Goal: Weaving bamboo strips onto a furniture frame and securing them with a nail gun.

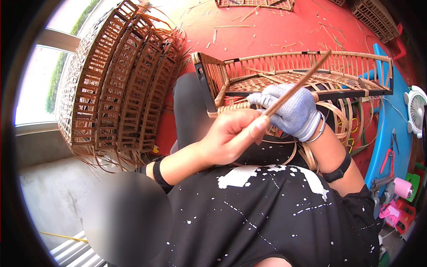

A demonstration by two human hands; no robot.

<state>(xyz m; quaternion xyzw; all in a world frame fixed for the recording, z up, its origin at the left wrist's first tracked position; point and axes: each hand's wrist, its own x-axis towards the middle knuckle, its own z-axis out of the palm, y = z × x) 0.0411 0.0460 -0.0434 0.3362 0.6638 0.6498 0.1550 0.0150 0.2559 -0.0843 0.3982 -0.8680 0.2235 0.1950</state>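
from here i see the bare left hand (233,135) bent at the knuckles, thumb pressed down, pinching the lower end of a strip (298,84); the gloved right hand (291,111) curls beside it, partly closed, and i can't tell what its fingers hold. the strip's slim and brown, slanting up rightward across the right hand. just beyond both hands: 1 tan, black-edged woven basket (351,94).

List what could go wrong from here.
The bare left hand pinches a brown cane strip, so a rough edge might cut it; only the right hand is gloved. The strip's long free end could catch the black-framed rattan basket. Loose strips beside the right forearm might snag its black wristband.
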